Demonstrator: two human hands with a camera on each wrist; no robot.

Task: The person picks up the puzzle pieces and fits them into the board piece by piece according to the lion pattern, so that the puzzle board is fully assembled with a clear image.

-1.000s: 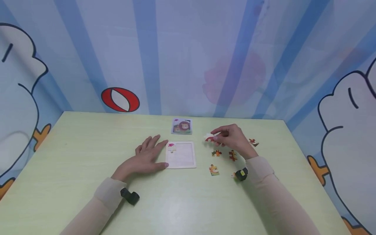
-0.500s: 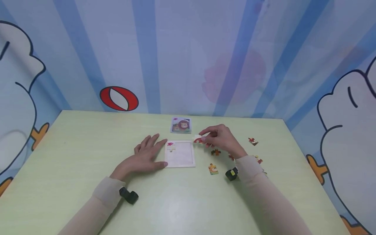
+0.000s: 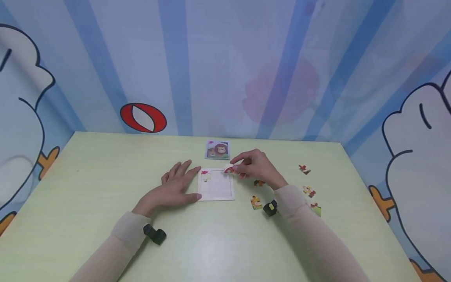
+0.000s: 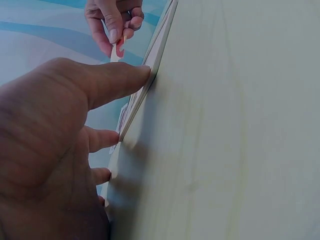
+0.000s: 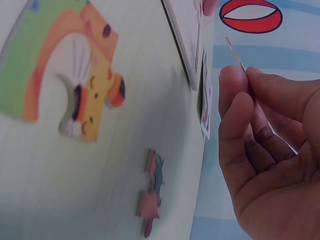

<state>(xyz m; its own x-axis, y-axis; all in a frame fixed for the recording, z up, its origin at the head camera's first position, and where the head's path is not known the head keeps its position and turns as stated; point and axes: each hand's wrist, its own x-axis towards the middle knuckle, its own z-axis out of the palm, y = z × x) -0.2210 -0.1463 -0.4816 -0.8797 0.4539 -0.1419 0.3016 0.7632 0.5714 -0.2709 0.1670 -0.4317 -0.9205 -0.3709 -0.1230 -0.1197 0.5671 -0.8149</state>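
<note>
A white puzzle tray [image 3: 215,192] lies on the table with one jigsaw piece [image 3: 206,176] in its far left corner. My right hand [image 3: 255,166] pinches a red-and-white jigsaw piece [image 3: 229,169] between thumb and fingertips, over the tray's far right corner. In the right wrist view that held piece [image 5: 234,52] appears edge-on. My left hand [image 3: 174,188] is spread at the tray's left side, thumb and index fingertip touching its edge. The left wrist view shows the thumb [image 4: 120,82] against the tray's rim.
A picture card with a lion [image 3: 217,150] lies behind the tray. Several loose jigsaw pieces lie to the right: one near the tray [image 3: 256,202], others farther out, such as a red one [image 3: 304,169]. The right arm passes over some. A printed curtain [image 3: 225,70] rises behind the table.
My right hand has moved left with the red-and-white jigsaw piece, from right of the tray to over its far right corner. My left hand has stayed at the tray's left edge.
</note>
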